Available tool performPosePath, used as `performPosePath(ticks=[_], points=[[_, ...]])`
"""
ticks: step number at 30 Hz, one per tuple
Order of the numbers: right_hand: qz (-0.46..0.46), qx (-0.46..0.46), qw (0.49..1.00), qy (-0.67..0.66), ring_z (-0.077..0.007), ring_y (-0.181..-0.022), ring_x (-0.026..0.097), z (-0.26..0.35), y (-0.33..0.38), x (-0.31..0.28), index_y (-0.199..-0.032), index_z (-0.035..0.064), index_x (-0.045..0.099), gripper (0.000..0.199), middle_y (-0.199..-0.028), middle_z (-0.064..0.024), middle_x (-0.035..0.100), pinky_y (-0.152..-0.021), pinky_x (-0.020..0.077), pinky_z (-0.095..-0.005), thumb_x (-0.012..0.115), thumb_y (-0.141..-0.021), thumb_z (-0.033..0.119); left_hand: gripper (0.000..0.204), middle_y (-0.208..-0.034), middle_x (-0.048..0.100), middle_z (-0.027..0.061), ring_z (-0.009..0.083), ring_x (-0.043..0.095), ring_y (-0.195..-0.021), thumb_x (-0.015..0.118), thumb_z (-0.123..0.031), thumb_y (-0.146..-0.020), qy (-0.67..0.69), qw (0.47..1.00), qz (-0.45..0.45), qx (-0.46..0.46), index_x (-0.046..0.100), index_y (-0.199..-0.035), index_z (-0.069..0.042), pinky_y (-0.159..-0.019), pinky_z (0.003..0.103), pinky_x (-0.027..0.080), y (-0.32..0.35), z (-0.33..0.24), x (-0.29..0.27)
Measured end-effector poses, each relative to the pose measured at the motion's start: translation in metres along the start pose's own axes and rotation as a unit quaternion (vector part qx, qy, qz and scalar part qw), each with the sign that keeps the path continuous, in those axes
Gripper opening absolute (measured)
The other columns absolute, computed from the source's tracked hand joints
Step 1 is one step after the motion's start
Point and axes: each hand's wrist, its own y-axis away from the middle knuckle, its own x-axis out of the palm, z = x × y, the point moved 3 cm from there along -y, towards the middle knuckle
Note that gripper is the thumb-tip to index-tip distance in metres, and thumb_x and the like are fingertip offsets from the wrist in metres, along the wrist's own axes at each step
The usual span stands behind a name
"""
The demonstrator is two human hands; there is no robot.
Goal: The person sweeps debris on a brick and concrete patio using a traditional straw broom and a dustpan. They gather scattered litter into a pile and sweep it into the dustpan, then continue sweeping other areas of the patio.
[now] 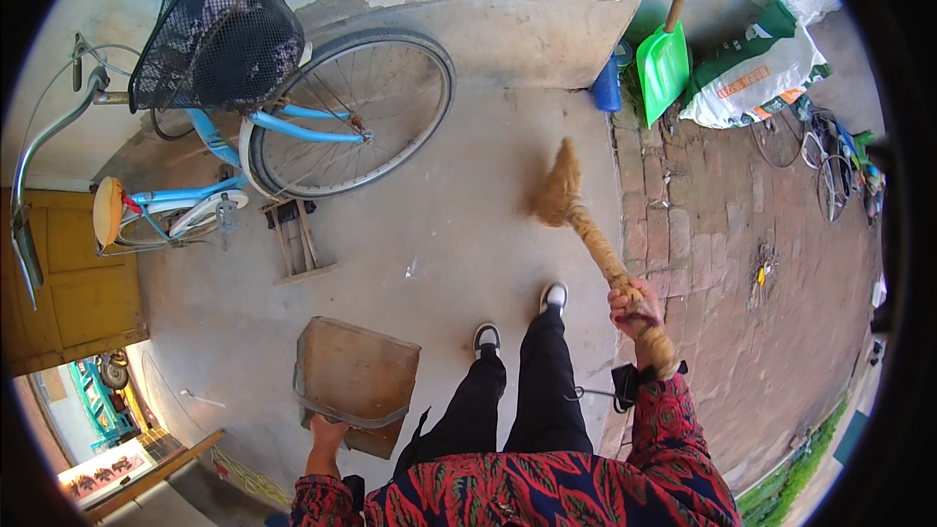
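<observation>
My right hand [634, 306] is wrapped round the bound handle of a short straw broom [597, 246]. The broom's head points away from me, low over the concrete floor; I cannot tell whether its bristles touch it. At lower left my left hand [328, 431] grips the curved grey handle of a brown, square-edged dustpan [357, 363]. The pan is beside my left leg, its flat wide face showing. My left fingers are partly hidden at the handle. Both sleeves are red and dark patterned. A few small pale bits [410, 268] lie on the floor ahead of the pan.
A light blue bicycle [307, 127] with a black mesh basket leans at the left wall. Beneath it is a small wooden stool [293, 239]. A green shovel [664, 73], a blue container [607, 86] and a white sack [756, 78] stand far right, beside brick paving [722, 283].
</observation>
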Motion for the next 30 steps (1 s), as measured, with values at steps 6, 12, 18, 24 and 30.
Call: performPosePath(ticks=[6, 12, 18, 24, 30], points=[[0.042, 0.023, 0.999, 0.014, -0.0128, -0.055, 0.047, 0.035, -0.044, 0.08, -0.093, 0.0038, 0.039, 0.031, -0.073, -0.0062, 0.047, -0.05, 0.0389, -0.0242, 0.048, -0.073, 0.026, 0.044, -0.081, 0.059, 0.0169, 0.0277, 0.058, -0.078, 0.07, -0.018, -0.048, -0.091, 0.994, -0.013, 0.062, 0.057, -0.085, 0.0, -0.068, 0.033, 0.044, 0.003, -0.029, 0.026], [0.152, 0.117, 0.979, -0.068, -0.0122, -0.052, 0.045, 0.106, -0.189, 0.15, -0.088, 0.001, 0.041, 0.026, -0.07, -0.0056, 0.046, -0.047, 0.0386, -0.0229, 0.049, -0.074, 0.021, 0.045, -0.084, 0.059, 0.0175, 0.0299, 0.056, -0.08, 0.067, -0.021, -0.048, -0.109, 0.993, 0.031, 0.016, 0.057, -0.088, -0.001, -0.07, 0.035, 0.044, 0.02, -0.089, 0.057], [0.184, 0.098, 0.955, -0.209, -0.0115, -0.052, 0.045, 0.207, -0.185, 0.107, -0.081, 0.0011, 0.044, 0.019, -0.067, -0.0048, 0.045, -0.045, 0.0374, -0.0198, 0.049, -0.074, 0.017, 0.042, -0.084, 0.057, 0.0196, 0.0314, 0.056, -0.081, 0.063, -0.021, -0.053, -0.121, 0.989, 0.024, 0.077, 0.056, -0.089, -0.002, -0.07, 0.036, 0.044, 0.021, -0.173, 0.087], [0.162, 0.057, 0.922, -0.347, -0.0116, -0.057, 0.047, 0.235, -0.059, 0.019, -0.086, 0.001, 0.044, 0.026, -0.073, -0.0052, 0.046, -0.049, 0.0394, -0.023, 0.049, -0.076, 0.024, 0.042, -0.081, 0.057, 0.0203, 0.0332, 0.055, -0.08, 0.063, -0.018, -0.051, -0.197, 0.974, 0.041, 0.104, 0.054, -0.088, -0.001, -0.07, 0.037, 0.044, 0.003, -0.229, 0.096], [0.093, -0.093, 0.958, -0.254, -0.0123, -0.058, 0.047, 0.21, 0.061, -0.061, -0.088, 0.0013, 0.044, 0.028, -0.073, -0.0055, 0.048, -0.051, 0.0403, -0.0242, 0.048, -0.076, 0.026, 0.043, -0.076, 0.058, 0.0187, 0.0292, 0.058, -0.072, 0.066, -0.019, -0.05, -0.174, 0.971, 0.039, 0.162, 0.055, -0.087, -0.001, -0.065, 0.035, 0.045, -0.024, -0.243, 0.086]])
